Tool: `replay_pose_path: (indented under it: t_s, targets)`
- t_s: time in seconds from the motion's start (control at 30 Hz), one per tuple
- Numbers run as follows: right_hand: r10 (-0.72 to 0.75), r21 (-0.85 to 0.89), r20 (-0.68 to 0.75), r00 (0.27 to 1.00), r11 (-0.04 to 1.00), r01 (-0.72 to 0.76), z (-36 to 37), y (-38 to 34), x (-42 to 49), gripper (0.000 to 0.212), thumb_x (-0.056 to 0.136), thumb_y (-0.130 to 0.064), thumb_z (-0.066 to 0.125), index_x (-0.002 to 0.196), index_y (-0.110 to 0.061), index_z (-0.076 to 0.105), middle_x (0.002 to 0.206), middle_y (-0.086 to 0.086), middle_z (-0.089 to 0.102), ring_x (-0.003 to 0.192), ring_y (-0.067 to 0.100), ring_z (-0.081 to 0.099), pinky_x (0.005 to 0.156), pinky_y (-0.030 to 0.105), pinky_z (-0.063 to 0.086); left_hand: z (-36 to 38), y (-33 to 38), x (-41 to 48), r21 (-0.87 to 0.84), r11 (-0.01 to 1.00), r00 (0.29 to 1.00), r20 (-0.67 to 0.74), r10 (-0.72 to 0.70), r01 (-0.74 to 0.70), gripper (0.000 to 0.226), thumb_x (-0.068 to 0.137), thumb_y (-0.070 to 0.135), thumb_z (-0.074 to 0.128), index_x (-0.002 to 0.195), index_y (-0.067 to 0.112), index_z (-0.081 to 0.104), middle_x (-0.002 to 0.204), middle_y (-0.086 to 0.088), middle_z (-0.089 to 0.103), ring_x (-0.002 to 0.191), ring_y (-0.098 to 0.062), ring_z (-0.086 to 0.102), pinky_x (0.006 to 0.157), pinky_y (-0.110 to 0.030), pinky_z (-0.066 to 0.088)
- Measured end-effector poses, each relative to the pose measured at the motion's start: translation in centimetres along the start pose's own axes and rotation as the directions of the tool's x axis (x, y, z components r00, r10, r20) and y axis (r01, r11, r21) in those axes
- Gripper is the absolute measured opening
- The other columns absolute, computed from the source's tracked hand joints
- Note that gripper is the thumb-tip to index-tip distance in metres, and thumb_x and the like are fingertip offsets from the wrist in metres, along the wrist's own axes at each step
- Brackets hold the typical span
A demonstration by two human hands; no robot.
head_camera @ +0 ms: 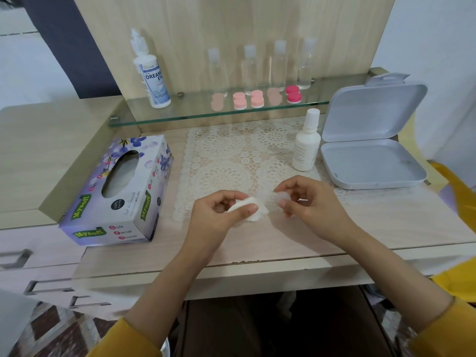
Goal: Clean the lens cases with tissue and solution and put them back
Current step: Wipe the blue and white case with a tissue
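Seen from above, two bare hands meet over the front edge of a pale wood-grain surface point(386, 220), both wrists in mustard-yellow sleeves. The left hand point(219, 215) is curled closed around a crumpled wad of white tissue point(253, 210), thumb pressing it from the front, soft folds bulging out toward the right. The right hand point(306, 202) pinches a small translucent lens case point(277, 195) between thumb and fingertips, its remaining fingers loosely bent; the case is clear, rounded plastic and its edges blur, so finer detail cannot be told. Tissue and case touch, just above the near edge of a cream lace doily point(231, 155) with round openwork patterns. To the left lies a cardboard tissue box point(116, 191), lilac with printed flowers and an oval opening on top. To the right, a small white plastic solution bottle point(306, 145) stands upright beside an open grey hinged plastic box point(371, 140) with rounded corners, its lid raised. Behind, a glass shelf point(195, 114) carries a tall white lens solution bottle point(152, 76), a row of clear bottles point(279, 65), and capped lens cases point(256, 98) in pale pink, with one deeper pink pair point(293, 94).
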State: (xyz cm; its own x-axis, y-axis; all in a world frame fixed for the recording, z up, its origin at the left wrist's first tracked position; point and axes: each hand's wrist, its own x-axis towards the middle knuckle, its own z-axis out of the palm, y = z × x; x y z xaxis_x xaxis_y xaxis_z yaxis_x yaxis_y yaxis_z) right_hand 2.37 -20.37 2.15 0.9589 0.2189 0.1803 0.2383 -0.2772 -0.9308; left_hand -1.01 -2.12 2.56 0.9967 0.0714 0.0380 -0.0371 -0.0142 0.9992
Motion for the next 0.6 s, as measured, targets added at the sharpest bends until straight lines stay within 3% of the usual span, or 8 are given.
replay_pose_path:
  t_s: [0.17,0.3,0.5,0.6]
  targets:
    - [-0.004,-0.038,0.002,1.0,0.999,0.005,0.13,-0.03,-0.03,0.03,0.078,0.003,0.066,0.078,-0.027,0.064,0.069,0.001,0.065,0.057,0.012,0.058,0.065,0.028,0.052,-0.2,-0.19,0.19,-0.025,0.999,0.993,0.111,-0.039,0.042,0.02,0.054,0.006,0.082,0.063,0.016,0.067,0.068,0.001,0.067,0.069,-0.014,0.064,0.062,-0.023,0.05]
    - [-0.005,-0.041,-0.022,1.0,0.999,0.004,0.1,-0.01,0.02,0.032,0.078,0.004,0.066,0.078,-0.029,0.065,0.076,0.0,0.068,0.062,0.015,0.06,0.065,0.018,0.05,-0.35,-0.01,0.2,-0.07,0.997,0.98,0.198,0.003,0.011,0.01,0.06,0.01,0.072,0.06,0.02,0.069,0.07,0.006,0.067,0.072,-0.008,0.063,0.068,-0.02,0.051]
    - [-0.028,0.063,0.022,0.999,0.998,0.026,0.12,0.02,-0.21,0.029,0.078,0.007,0.065,0.082,-0.021,0.068,0.069,0.006,0.066,0.054,0.017,0.06,0.066,0.032,0.053,-0.05,-0.45,0.67,0.083,0.996,0.997,0.061,0.037,-0.042,0.013,0.066,0.013,0.077,0.066,0.013,0.064,0.094,0.005,0.068,0.093,-0.011,0.062,0.08,-0.025,0.049]
    - [-0.031,0.075,0.047,0.998,0.997,0.027,0.14,0.05,-0.36,0.028,0.079,0.007,0.064,0.083,-0.02,0.068,0.07,0.012,0.066,0.056,0.018,0.06,0.066,0.026,0.052,0.29,-0.68,0.64,0.105,0.994,0.999,0.026,0.036,-0.038,0.018,0.067,0.001,0.075,0.062,0.012,0.061,0.097,0.005,0.066,0.093,-0.013,0.064,0.068,-0.022,0.053]
